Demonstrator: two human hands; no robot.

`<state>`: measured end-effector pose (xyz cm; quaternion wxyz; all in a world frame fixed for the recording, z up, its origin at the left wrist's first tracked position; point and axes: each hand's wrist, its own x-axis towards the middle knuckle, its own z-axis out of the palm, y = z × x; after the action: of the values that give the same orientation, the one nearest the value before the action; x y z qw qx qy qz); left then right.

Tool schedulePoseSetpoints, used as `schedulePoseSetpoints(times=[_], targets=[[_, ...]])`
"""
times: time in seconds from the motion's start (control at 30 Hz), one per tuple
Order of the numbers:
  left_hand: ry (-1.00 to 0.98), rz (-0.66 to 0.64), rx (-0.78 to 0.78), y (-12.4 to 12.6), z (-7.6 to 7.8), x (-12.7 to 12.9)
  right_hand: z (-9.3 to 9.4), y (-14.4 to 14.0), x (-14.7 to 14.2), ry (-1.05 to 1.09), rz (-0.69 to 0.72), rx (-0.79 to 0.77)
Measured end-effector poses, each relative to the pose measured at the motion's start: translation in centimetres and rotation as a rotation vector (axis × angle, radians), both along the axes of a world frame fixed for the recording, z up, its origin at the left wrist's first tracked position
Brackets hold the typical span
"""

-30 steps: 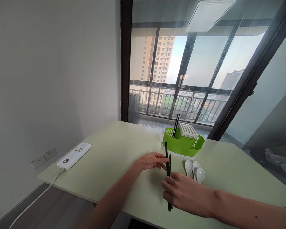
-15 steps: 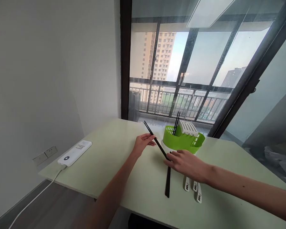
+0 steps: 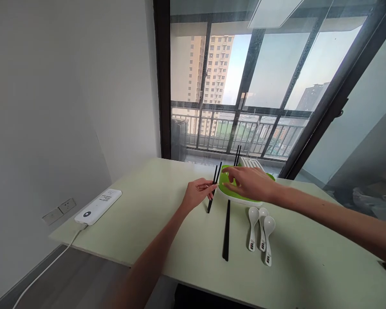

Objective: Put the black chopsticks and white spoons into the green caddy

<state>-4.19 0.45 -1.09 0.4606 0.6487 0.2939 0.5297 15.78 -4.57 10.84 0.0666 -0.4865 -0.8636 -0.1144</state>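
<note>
**Held pair stands beside the holder, between two hands**

The left hand (image 3: 195, 194) pinches a pair of black chopsticks (image 3: 209, 207) between thumb and fingers, near the middle of their length. Their long axis is steep and leans a little to the right at the top, the two upper tips parted. Whether the lower ends touch the table (image 3: 141, 210) I cannot tell.

What counts most is side and slant: the pair is just left of the green holder (image 3: 233, 195) — beside it, not inside. The right hand (image 3: 249, 182) hangs in front of the holder with fingers spread and nothing in its grasp, its fingertips close to the upper tips (contact there is unclear). The left hand has the pair; the right is nearer the holder and hides much of its wall.

In the holder, two black sticks (image 3: 237, 155) stand upright beside a white slatted piece (image 3: 250, 162). On the table, another chopstick pair (image 3: 226, 235) lies pointing toward the holder — three white spoons (image 3: 263, 229) lie to its right.
</note>
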Motion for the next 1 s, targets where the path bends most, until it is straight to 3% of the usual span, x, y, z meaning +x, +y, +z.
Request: schedulePoseSetpoints(times=[0.13, 0.37, 0.53, 0.77, 1.0], targets=[[0.038, -0.021, 0.026, -0.2, -0.2, 0.5, 1.0, 1.4, -0.4, 0.288, -0.027, -0.119], [0.050, -0.041, 0.025, 0.3, -0.8, 0.3, 1.2, 1.9, -1.3, 0.311, 0.055, -0.110], [0.175, -0.094, 0.009, 1.2, -2.7, -0.1, 1.2, 2.1, -1.3, 0.293, 0.055, -0.100], [0.434, -0.099, -0.152, 2.1, -6.3, 0.0, 1.5, 1.9, -0.4, 0.320, 0.034, -0.137], [0.479, -0.126, -0.138, 2.6, -7.3, 0.0, 1.3, 1.6, 0.6, 0.396, 0.044, -0.167]])
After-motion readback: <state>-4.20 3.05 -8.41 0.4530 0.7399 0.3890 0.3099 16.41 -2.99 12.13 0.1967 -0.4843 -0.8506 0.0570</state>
